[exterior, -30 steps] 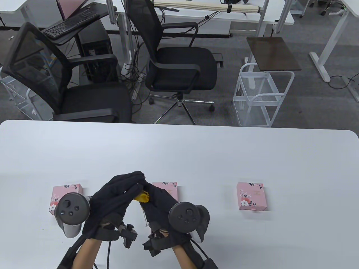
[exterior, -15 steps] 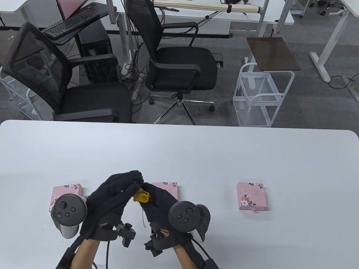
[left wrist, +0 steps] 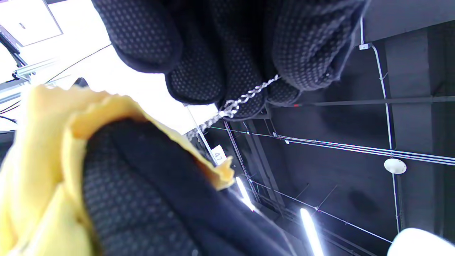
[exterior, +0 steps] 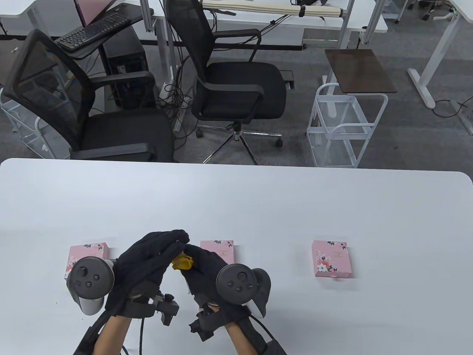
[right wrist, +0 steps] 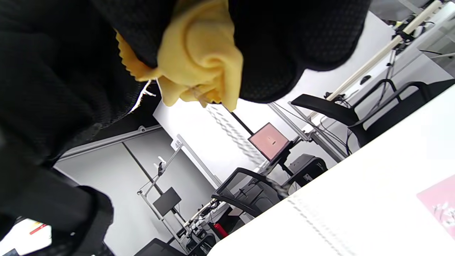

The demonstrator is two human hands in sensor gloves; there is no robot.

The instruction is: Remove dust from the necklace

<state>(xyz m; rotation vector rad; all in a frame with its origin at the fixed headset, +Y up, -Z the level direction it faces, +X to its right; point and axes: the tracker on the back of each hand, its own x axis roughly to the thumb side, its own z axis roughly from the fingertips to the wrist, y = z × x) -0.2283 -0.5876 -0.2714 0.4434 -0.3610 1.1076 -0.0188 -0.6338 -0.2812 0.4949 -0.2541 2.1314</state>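
Note:
My left hand [exterior: 176,239] pinches a thin silver necklace chain [left wrist: 249,95] between its gloved fingertips [left wrist: 284,53], held above the white table [exterior: 258,207]. My right hand [exterior: 189,256] grips a bunched yellow cloth [exterior: 182,262] right under the left fingertips, wrapped around the chain. The cloth also shows in the left wrist view [left wrist: 46,142] and the right wrist view [right wrist: 199,67]. In the right wrist view the chain [right wrist: 238,138] hangs blurred out of the cloth. The chain's lower end is hidden in the table view.
Three pink floral boxes lie in a row near the table's front: one at the left [exterior: 90,250] partly behind my left tracker, one in the middle [exterior: 220,248] behind my right hand, one at the right [exterior: 330,259]. Office chairs stand beyond the far edge.
My right hand has slid slightly left and toward me with the cloth, which is now more bunched. The chain end that dangled below the cloth no longer shows. The left hand has barely moved.

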